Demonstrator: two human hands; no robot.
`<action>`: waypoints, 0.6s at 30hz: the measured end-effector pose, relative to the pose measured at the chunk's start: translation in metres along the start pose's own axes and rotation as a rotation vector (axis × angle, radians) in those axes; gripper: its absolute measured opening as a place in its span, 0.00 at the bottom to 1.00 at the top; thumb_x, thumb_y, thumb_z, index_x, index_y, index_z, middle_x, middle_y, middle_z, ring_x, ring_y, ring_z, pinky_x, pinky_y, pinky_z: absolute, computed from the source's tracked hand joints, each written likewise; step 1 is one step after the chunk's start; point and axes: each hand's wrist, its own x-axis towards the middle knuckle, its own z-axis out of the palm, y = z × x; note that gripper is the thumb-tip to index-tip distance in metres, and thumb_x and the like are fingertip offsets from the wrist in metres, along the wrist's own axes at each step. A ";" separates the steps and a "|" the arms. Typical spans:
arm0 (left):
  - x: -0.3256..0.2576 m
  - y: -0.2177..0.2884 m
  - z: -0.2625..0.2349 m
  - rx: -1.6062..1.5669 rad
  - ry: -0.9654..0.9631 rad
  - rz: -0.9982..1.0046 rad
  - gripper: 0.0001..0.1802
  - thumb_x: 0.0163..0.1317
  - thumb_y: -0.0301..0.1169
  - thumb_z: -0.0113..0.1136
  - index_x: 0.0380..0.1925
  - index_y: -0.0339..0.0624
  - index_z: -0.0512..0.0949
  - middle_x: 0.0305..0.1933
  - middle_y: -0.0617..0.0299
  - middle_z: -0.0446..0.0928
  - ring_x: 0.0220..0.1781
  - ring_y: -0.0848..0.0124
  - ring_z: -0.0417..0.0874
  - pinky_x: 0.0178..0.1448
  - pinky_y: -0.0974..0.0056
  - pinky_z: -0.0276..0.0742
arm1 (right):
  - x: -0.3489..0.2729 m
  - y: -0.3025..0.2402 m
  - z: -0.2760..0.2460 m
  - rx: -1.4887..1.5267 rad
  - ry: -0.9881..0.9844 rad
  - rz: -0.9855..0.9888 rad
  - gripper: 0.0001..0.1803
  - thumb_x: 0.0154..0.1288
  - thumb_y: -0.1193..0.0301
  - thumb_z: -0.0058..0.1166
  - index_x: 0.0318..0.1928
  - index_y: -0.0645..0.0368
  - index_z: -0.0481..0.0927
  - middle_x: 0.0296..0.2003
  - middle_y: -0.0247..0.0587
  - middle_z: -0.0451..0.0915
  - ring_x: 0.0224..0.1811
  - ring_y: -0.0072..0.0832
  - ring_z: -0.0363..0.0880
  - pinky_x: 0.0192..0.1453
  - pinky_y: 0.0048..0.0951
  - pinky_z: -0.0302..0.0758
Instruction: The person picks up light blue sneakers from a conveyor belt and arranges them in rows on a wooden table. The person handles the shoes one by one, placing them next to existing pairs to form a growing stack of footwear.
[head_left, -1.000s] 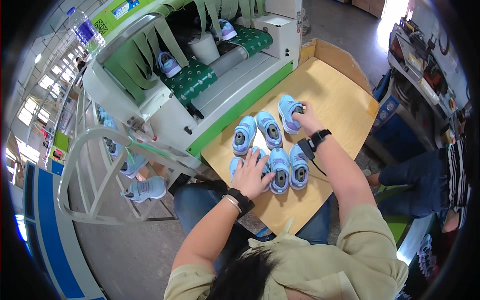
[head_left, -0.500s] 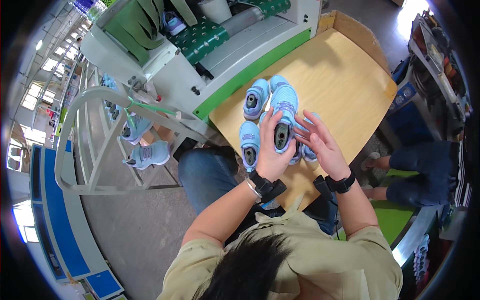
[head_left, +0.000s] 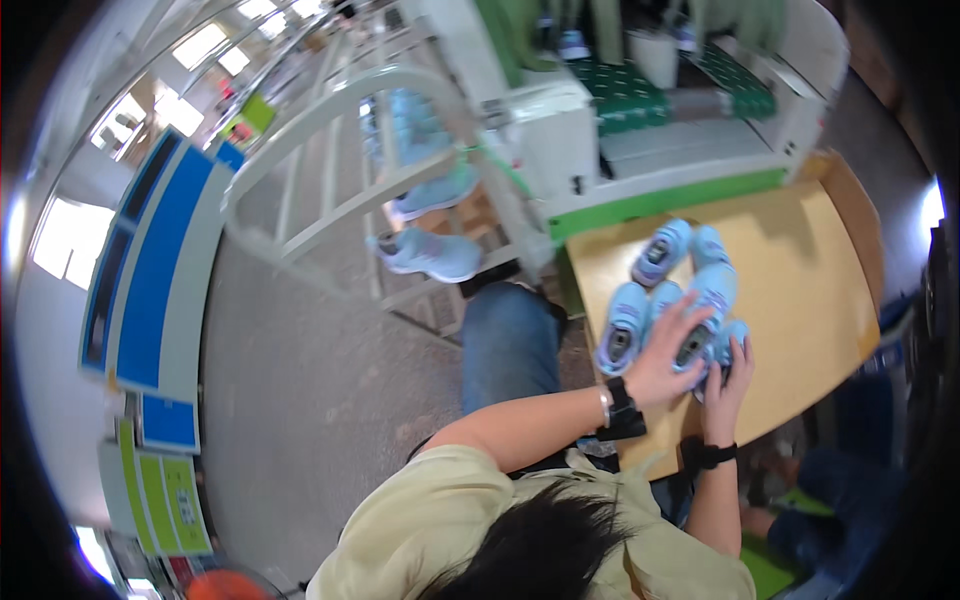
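Observation:
Several light blue sneakers with dark inserts in their openings are grouped on a wooden table [head_left: 800, 370]. My left hand [head_left: 662, 358] is closed around the heel end of one sneaker [head_left: 714, 288], which lies tilted over its neighbours. Just right of it, my right hand [head_left: 728, 385] has its fingers wrapped on the side of another sneaker [head_left: 737, 331]. A sneaker [head_left: 622, 330] lies left of my left hand. Farther back are two more, a sneaker [head_left: 662, 252] and a sneaker [head_left: 706, 243] partly covered by the held one.
Beyond the table stands a white machine with a green conveyor belt [head_left: 630, 105]. A metal tube rack [head_left: 300, 165] to the left carries more sneakers, including one sneaker [head_left: 430, 255] near my knee. Another person's legs [head_left: 835, 520] are at the right. A blue and white cabinet [head_left: 160, 300] is far left.
The view has swung left, so the table appears farther right. My right hand, spread beside the sneaker before, now rests with curled fingers on the sneaker at the right. My left hand keeps its hold.

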 end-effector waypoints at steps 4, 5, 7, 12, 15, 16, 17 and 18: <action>-0.010 0.000 -0.010 0.049 -0.047 0.024 0.42 0.59 0.25 0.67 0.75 0.51 0.65 0.83 0.48 0.53 0.84 0.43 0.53 0.84 0.43 0.52 | 0.000 -0.001 0.005 0.011 -0.053 -0.059 0.28 0.72 0.75 0.52 0.71 0.60 0.69 0.73 0.60 0.62 0.76 0.56 0.60 0.79 0.51 0.58; -0.012 -0.001 -0.013 0.064 -0.071 0.028 0.42 0.59 0.25 0.67 0.75 0.51 0.65 0.83 0.48 0.53 0.84 0.43 0.53 0.84 0.42 0.52 | -0.001 -0.001 0.007 0.001 -0.055 -0.056 0.28 0.72 0.75 0.52 0.71 0.60 0.69 0.73 0.59 0.62 0.76 0.56 0.60 0.79 0.51 0.58; -0.001 0.003 -0.009 0.073 -0.083 0.027 0.42 0.59 0.25 0.68 0.75 0.50 0.65 0.82 0.47 0.54 0.84 0.43 0.54 0.84 0.42 0.52 | -0.002 0.002 0.000 -0.028 -0.056 -0.044 0.27 0.72 0.74 0.53 0.70 0.61 0.70 0.72 0.59 0.62 0.76 0.55 0.59 0.80 0.50 0.57; 0.000 -0.017 -0.007 0.092 -0.120 -0.101 0.42 0.64 0.33 0.69 0.75 0.39 0.63 0.80 0.45 0.62 0.83 0.50 0.59 0.83 0.51 0.55 | 0.010 -0.018 0.009 0.349 0.020 0.044 0.23 0.70 0.71 0.57 0.63 0.63 0.76 0.66 0.58 0.70 0.71 0.52 0.67 0.76 0.46 0.66; 0.005 -0.015 -0.025 0.098 -0.082 -0.045 0.43 0.63 0.29 0.70 0.77 0.41 0.61 0.80 0.48 0.61 0.82 0.54 0.58 0.83 0.51 0.55 | 0.012 -0.051 0.002 -0.203 -0.019 -0.039 0.29 0.68 0.61 0.61 0.66 0.60 0.76 0.68 0.59 0.73 0.76 0.54 0.62 0.78 0.55 0.61; 0.004 -0.019 -0.029 0.113 -0.076 0.000 0.44 0.63 0.27 0.70 0.78 0.42 0.61 0.80 0.49 0.61 0.82 0.55 0.58 0.83 0.51 0.55 | 0.007 -0.058 0.010 -0.131 0.081 -0.025 0.31 0.66 0.61 0.62 0.66 0.59 0.76 0.67 0.59 0.73 0.76 0.56 0.62 0.77 0.55 0.61; 0.002 0.021 -0.016 -0.083 -0.078 -0.118 0.42 0.64 0.24 0.69 0.77 0.42 0.62 0.79 0.50 0.61 0.81 0.55 0.60 0.82 0.49 0.57 | 0.002 -0.054 0.018 -0.111 0.228 -0.143 0.29 0.61 0.61 0.62 0.62 0.58 0.78 0.65 0.58 0.74 0.71 0.61 0.66 0.77 0.59 0.59; -0.002 0.026 -0.015 -0.036 -0.095 -0.063 0.41 0.65 0.24 0.68 0.77 0.42 0.62 0.79 0.50 0.62 0.80 0.54 0.60 0.82 0.47 0.56 | -0.002 -0.063 0.020 -0.068 0.252 -0.143 0.31 0.61 0.61 0.64 0.63 0.58 0.76 0.68 0.60 0.70 0.72 0.62 0.65 0.78 0.61 0.57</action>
